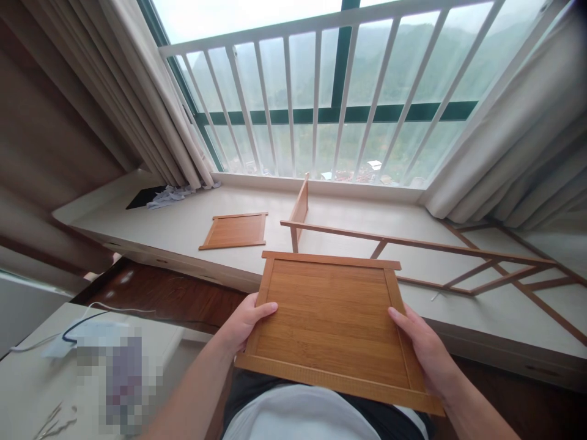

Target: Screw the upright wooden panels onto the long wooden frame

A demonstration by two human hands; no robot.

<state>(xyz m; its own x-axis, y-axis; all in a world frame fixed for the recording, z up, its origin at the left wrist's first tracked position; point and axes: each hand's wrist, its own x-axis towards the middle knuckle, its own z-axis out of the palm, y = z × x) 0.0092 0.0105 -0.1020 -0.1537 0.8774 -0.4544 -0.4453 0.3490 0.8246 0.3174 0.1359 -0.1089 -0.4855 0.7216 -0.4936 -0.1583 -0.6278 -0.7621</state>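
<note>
Seemingly light and stiff, the bamboo panel [331, 324] is held flat in front of the person's body, one side edge in each hand. The left hand [245, 324] clamps the left rail, thumb on top and the other fingers hidden beneath. The right hand [424, 351] does the same on the right rail. A raised strip runs around the board, and that lip gives the fingers a sure stop (the smooth face between them would likely slide). I judge it rigid enough not to sag, with edges and corners that could dent if knocked. The two long side rails look like the best place to grip it.

Beyond the fingertips lies a pale window ledge [192, 220], broad and flat. A smaller panel [235, 230] rests on it ahead of the left fingers. Well apart from that, ahead and right of the right fingers, a slatted frame [413, 256] of thin wooden bars lies on the ledge, with one end piece standing upright. A white railing [316, 91] guards the glass, with curtains [513, 153] drawn to both sides. Below the ledge is a dark floor [160, 296]. Left of the left wrist, a tabletop [27, 379] carries a cable [82, 321].
</note>
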